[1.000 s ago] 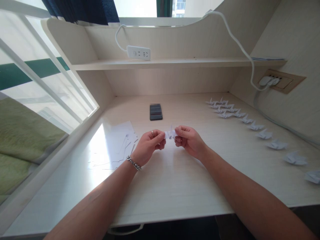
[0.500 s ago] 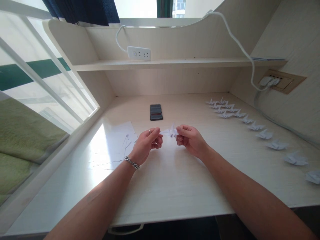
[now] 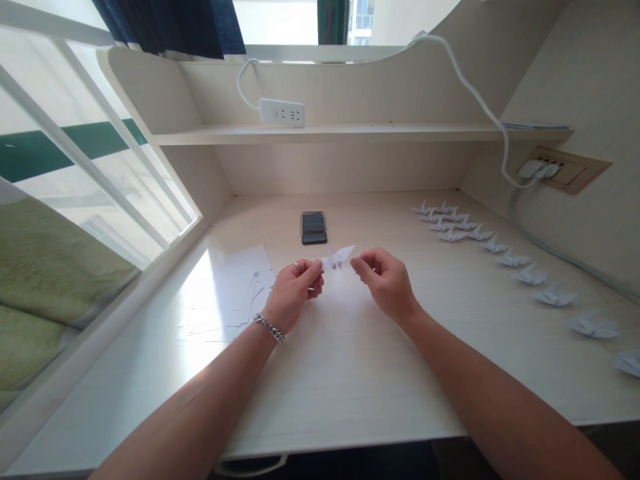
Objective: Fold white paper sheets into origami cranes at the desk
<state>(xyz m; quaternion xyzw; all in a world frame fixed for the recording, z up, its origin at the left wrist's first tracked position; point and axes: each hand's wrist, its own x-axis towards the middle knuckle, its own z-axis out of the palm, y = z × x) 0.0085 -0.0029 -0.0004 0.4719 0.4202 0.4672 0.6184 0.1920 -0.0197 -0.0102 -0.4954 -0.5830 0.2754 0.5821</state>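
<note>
A small white folded-paper crane (image 3: 339, 258) is above the desk at the centre. My left hand (image 3: 299, 287) pinches one end of it between thumb and fingers, and a ring and a chain bracelet show on that hand and wrist. The crane's free pointed wing slants up to the right. Just beside that tip is my right hand (image 3: 385, 277), its thumb and index finger pressed together and its other fingers curled. It looks apart from the paper, with nothing visible in its pinch.
White paper sheets (image 3: 240, 267) lie on the left. A dark phone-like object (image 3: 314, 228) lies beyond my hands. Several finished paper cranes (image 3: 530, 274) line the right side. Above the desk (image 3: 350, 373), a shelf (image 3: 350, 133) carries a power strip (image 3: 281, 112) with its white cable.
My right hand has let go of the crane and shifted slightly right. The crane stays in my left hand, its free wing now spread out to the right. The view has tilted slightly.
</note>
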